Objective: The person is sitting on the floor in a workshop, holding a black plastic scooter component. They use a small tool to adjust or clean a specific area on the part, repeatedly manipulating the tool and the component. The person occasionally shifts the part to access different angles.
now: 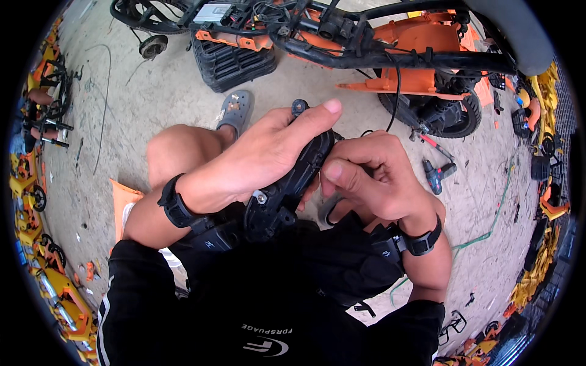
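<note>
My left hand [259, 152] is wrapped over a long black moulded part [311, 160], with the thumb stretched along its upper end. The part slants above my lap; it has a round hole at the far tip and a shiny metal bolt or bushing [261, 197] near its wide lower end. Beside its right edge is my right hand [375, 174], with fingers curled and the thumb pressed against the forefinger. What lies in that pinch, if anything, is hidden. Fingertips show just below the part's right edge. The underside of the part is out of sight.
Ahead lies a partly stripped scooter frame [390, 58] with orange panels, a wheel and loose cables. A black ribbed box-like piece [235, 66] sits under it. On the floor at right are a drill [437, 177] and a green cord [488, 235]. Yellow parts line both sides.
</note>
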The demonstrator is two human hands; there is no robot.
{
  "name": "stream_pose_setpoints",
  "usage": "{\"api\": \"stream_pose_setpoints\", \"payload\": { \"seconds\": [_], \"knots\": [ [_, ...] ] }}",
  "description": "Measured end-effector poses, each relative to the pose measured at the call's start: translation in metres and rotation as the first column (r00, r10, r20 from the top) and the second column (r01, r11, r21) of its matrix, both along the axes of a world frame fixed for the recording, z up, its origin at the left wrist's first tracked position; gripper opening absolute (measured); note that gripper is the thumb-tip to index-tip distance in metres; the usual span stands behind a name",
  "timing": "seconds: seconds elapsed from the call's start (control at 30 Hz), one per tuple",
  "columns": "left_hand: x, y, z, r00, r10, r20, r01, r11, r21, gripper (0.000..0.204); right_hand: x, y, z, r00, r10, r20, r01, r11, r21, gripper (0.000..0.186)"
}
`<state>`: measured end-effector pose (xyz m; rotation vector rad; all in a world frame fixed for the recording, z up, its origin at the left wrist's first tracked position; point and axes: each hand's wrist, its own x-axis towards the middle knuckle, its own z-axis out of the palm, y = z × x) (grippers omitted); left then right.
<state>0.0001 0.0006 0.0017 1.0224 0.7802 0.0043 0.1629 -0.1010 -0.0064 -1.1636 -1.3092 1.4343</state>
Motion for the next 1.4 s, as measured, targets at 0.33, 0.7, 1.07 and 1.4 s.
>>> {"api": "stream_pose_setpoints", "payload": {
  "seconds": [0.33,0.7,1.07,1.4],
  "knots": [
    [-0.003,0.004,0.001,0.994,0.099,0.046,-0.1,0.995,0.024,0.056,-0.009,-0.006,-0.005,0.961,-0.244,0.129,0.227,0.964,0.137,0.01],
    [-0.003,0.007,-0.006,0.98,0.135,0.148,-0.145,0.988,0.059,0.043,-0.016,-0.007,-0.011,0.865,-0.419,0.277,0.285,0.864,0.416,0.005],
    [0.001,0.004,-0.024,0.955,0.162,0.25,-0.232,0.93,0.284,0.044,-0.023,-0.01,-0.006,0.931,-0.345,0.117,0.335,0.937,0.095,0.008],
    [-0.001,0.001,-0.011,0.953,0.189,0.238,-0.235,0.955,0.182,0.043,-0.017,-0.007,-0.011,0.894,-0.253,-0.37,0.15,0.946,-0.287,0.019]
  ]
}}
